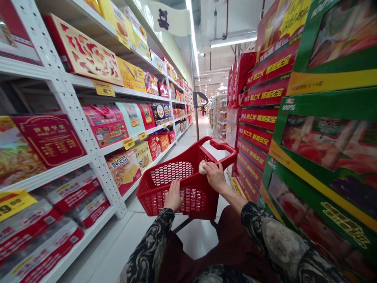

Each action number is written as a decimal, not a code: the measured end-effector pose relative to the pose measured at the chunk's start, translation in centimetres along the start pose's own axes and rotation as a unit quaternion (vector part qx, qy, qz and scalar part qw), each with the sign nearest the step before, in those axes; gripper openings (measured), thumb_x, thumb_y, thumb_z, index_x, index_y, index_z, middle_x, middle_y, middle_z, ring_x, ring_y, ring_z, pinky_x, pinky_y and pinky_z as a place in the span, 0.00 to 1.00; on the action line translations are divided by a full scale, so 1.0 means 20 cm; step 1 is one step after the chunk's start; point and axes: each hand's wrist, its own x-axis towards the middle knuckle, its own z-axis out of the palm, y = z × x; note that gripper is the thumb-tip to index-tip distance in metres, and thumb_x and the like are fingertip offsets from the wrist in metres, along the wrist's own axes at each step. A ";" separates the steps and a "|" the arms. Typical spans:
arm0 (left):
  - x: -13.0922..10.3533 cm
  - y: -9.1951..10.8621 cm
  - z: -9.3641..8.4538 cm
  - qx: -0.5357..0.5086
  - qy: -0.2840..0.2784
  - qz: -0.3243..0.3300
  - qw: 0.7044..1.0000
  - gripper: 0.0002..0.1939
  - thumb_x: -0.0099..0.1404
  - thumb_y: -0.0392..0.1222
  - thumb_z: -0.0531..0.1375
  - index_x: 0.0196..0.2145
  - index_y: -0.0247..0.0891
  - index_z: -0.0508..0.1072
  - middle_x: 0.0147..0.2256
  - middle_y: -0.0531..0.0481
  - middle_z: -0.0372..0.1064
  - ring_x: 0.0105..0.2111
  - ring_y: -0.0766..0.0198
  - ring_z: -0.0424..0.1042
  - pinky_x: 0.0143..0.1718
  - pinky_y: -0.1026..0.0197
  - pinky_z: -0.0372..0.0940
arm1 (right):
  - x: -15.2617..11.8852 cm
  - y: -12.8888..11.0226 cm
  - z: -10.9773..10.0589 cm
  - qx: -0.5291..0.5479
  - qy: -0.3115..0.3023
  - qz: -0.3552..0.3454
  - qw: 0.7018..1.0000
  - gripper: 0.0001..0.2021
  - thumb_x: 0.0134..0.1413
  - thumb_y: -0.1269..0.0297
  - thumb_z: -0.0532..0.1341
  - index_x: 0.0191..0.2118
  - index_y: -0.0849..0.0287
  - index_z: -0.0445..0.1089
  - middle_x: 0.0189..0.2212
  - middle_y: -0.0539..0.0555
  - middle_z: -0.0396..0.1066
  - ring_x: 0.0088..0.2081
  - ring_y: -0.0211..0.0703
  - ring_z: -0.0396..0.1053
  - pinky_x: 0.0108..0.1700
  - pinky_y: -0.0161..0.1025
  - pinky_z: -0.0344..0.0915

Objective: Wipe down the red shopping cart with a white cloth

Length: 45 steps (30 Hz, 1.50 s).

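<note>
A red plastic shopping basket (165,177) stands tilted in front of me in a shop aisle, with its red handle (224,146) at the far right. My left hand (173,196) grips the basket's near rim. My right hand (214,175) holds a small white crumpled cloth (202,167) pressed against the basket's right rim. The basket looks empty inside. Both my sleeves are dark with a pale pattern.
White shelving (73,114) full of red and yellow gift boxes runs along the left. Stacked red cartons (259,118) and green cartons (326,137) form a wall on the right. The pale floor (203,125) of the aisle stretches ahead between them.
</note>
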 end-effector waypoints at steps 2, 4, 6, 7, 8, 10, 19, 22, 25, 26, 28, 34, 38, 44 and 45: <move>0.00 0.00 0.01 -0.001 0.002 0.001 1.000 0.36 0.55 0.33 0.54 0.61 0.32 0.48 0.64 0.40 0.42 0.64 0.59 0.40 0.60 0.56 0.49 | 0.02 0.06 -0.03 -0.012 0.028 0.037 0.999 0.20 0.53 0.75 0.50 0.52 0.57 0.64 0.53 0.58 0.65 0.53 0.47 0.59 0.57 0.51 0.42; 0.00 0.00 0.02 -0.005 0.003 0.001 1.000 0.35 0.56 0.33 0.54 0.61 0.32 0.48 0.64 0.40 0.42 0.64 0.59 0.40 0.60 0.55 0.50 | 0.02 0.10 -0.06 -0.023 0.043 0.060 0.997 0.21 0.52 0.75 0.51 0.52 0.58 0.63 0.53 0.59 0.64 0.53 0.48 0.58 0.57 0.50 0.42; 0.01 0.00 0.02 -0.012 0.007 -0.002 1.000 0.34 0.56 0.33 0.54 0.61 0.32 0.49 0.64 0.40 0.42 0.64 0.58 0.40 0.60 0.55 0.50 | 0.02 0.10 -0.06 -0.026 0.035 0.058 0.997 0.21 0.52 0.74 0.51 0.52 0.58 0.63 0.54 0.59 0.63 0.54 0.49 0.57 0.57 0.50 0.41; 0.01 0.01 0.03 -0.014 0.007 -0.004 1.000 0.34 0.56 0.33 0.54 0.61 0.31 0.49 0.64 0.40 0.43 0.64 0.58 0.40 0.60 0.55 0.50 | 0.01 0.08 -0.05 -0.024 0.021 0.047 0.998 0.21 0.52 0.74 0.51 0.53 0.59 0.63 0.54 0.59 0.63 0.54 0.49 0.56 0.58 0.50 0.41; 0.01 0.01 0.03 -0.016 0.007 -0.007 1.000 0.34 0.56 0.33 0.54 0.60 0.31 0.49 0.64 0.40 0.43 0.64 0.58 0.40 0.60 0.55 0.50 | 0.00 0.06 -0.04 -0.021 0.003 0.033 0.999 0.21 0.52 0.74 0.50 0.53 0.59 0.63 0.55 0.59 0.62 0.55 0.48 0.56 0.58 0.50 0.41; 0.02 0.02 0.03 -0.018 0.003 -0.010 1.000 0.35 0.56 0.34 0.54 0.60 0.29 0.49 0.64 0.40 0.43 0.64 0.58 0.40 0.60 0.56 0.50 | -0.01 -0.01 -0.01 -0.010 -0.039 0.006 0.999 0.23 0.52 0.74 0.50 0.55 0.58 0.62 0.56 0.58 0.62 0.56 0.49 0.55 0.58 0.50 0.41; 0.01 0.04 0.01 -0.026 -0.010 -0.008 1.000 0.36 0.55 0.35 0.54 0.61 0.30 0.49 0.64 0.41 0.42 0.64 0.58 0.40 0.60 0.56 0.50 | 0.01 -0.06 0.03 0.010 -0.061 -0.009 0.998 0.19 0.56 0.73 0.49 0.52 0.54 0.63 0.53 0.56 0.65 0.54 0.47 0.58 0.59 0.55 0.38; 0.01 0.07 0.00 -0.027 -0.022 -0.005 0.999 0.36 0.55 0.36 0.53 0.61 0.29 0.48 0.64 0.42 0.41 0.64 0.58 0.39 0.61 0.56 0.49 | 0.02 0.02 0.01 0.003 -0.044 0.006 0.999 0.19 0.54 0.73 0.50 0.51 0.54 0.64 0.52 0.56 0.66 0.53 0.47 0.59 0.59 0.55 0.37; 0.00 0.10 -0.01 -0.029 -0.033 -0.001 0.999 0.37 0.55 0.36 0.54 0.61 0.28 0.47 0.65 0.42 0.40 0.64 0.59 0.38 0.61 0.58 0.47 | 0.03 0.06 -0.01 -0.006 -0.043 0.025 0.999 0.20 0.52 0.74 0.51 0.51 0.54 0.63 0.52 0.56 0.66 0.53 0.48 0.59 0.58 0.57 0.37; 0.00 0.11 -0.02 -0.030 -0.036 0.000 0.999 0.38 0.54 0.36 0.54 0.62 0.29 0.47 0.65 0.42 0.39 0.64 0.59 0.37 0.61 0.58 0.47 | 0.04 0.07 -0.01 -0.009 -0.044 0.031 0.999 0.20 0.52 0.74 0.52 0.51 0.54 0.64 0.52 0.56 0.65 0.53 0.48 0.59 0.58 0.57 0.37; 0.00 0.13 -0.02 -0.031 -0.040 0.002 0.999 0.38 0.54 0.36 0.54 0.62 0.29 0.47 0.65 0.42 0.38 0.64 0.60 0.37 0.61 0.58 0.46 | 0.04 0.07 -0.01 -0.016 -0.046 0.041 0.998 0.20 0.52 0.74 0.51 0.51 0.54 0.64 0.52 0.56 0.65 0.53 0.48 0.59 0.58 0.56 0.39; 0.00 0.17 -0.01 -0.032 -0.049 0.003 0.998 0.39 0.54 0.36 0.55 0.62 0.29 0.46 0.65 0.43 0.37 0.65 0.59 0.36 0.61 0.57 0.47 | 0.00 -0.04 0.03 -0.018 -0.090 0.023 0.995 0.19 0.56 0.73 0.49 0.52 0.56 0.63 0.53 0.58 0.64 0.55 0.48 0.57 0.58 0.52 0.41; 0.00 0.18 -0.01 -0.027 -0.051 0.013 0.998 0.38 0.55 0.36 0.55 0.62 0.30 0.46 0.65 0.43 0.38 0.64 0.60 0.37 0.60 0.56 0.49 | -0.02 -0.12 0.07 -0.011 -0.138 0.011 0.990 0.21 0.57 0.73 0.48 0.55 0.55 0.60 0.56 0.57 0.61 0.58 0.48 0.53 0.59 0.53 0.39; -0.06 0.03 0.01 0.041 -0.008 0.007 0.999 0.33 0.56 0.34 0.53 0.60 0.36 0.52 0.65 0.44 0.40 0.64 0.58 0.40 0.59 0.48 0.50 | -0.01 -0.10 0.08 0.000 -0.128 -0.006 0.992 0.21 0.56 0.74 0.49 0.55 0.55 0.60 0.54 0.56 0.63 0.56 0.46 0.56 0.60 0.53 0.38; -0.07 0.00 0.02 0.049 0.002 -0.003 0.999 0.33 0.56 0.33 0.53 0.60 0.36 0.53 0.65 0.44 0.40 0.64 0.58 0.40 0.58 0.48 0.51 | 0.00 -0.10 0.08 0.002 -0.128 -0.007 0.992 0.21 0.56 0.74 0.49 0.55 0.55 0.60 0.53 0.56 0.64 0.55 0.46 0.56 0.59 0.53 0.39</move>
